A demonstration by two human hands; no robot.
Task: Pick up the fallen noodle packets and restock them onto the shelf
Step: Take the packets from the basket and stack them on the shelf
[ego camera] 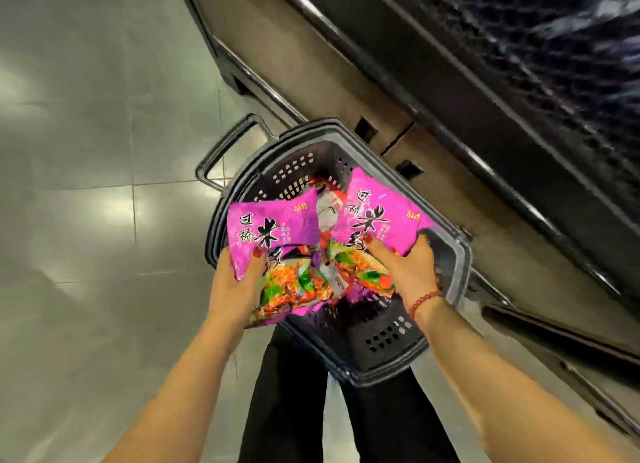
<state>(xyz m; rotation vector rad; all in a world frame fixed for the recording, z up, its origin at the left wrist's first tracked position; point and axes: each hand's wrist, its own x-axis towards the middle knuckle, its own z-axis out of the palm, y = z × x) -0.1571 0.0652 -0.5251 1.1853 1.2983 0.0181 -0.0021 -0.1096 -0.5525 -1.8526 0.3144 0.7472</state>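
Left hand (239, 282): clamped on near-left edge of left packet (273, 234), thumb pressed over the printed front, fingers hidden behind. Right hand (405, 268): clamped on near-right part of right packet (377, 216), thumb across the front, fingertips curled round the right edge. Red bracelet (424, 299) on right wrist.

Both packets pink with black lettering and a food picture at the near end. Fronts up, tilted, held side by side above the basket (381, 341). Inner near corners close together; touching or not, cannot tell.

Basket dark grey, slotted walls, on the floor (86, 150), just beside the shelf (450, 81) base on the right. Handle (225, 150) lying out to the far left. More packets (327, 209) down inside, red and white, seen through the gap between the held two.

Shelf running diagonally along the right; goods at far right too blurred to read. Black trousers (284, 393) near, just below basket. Floor grey tile, glossy.
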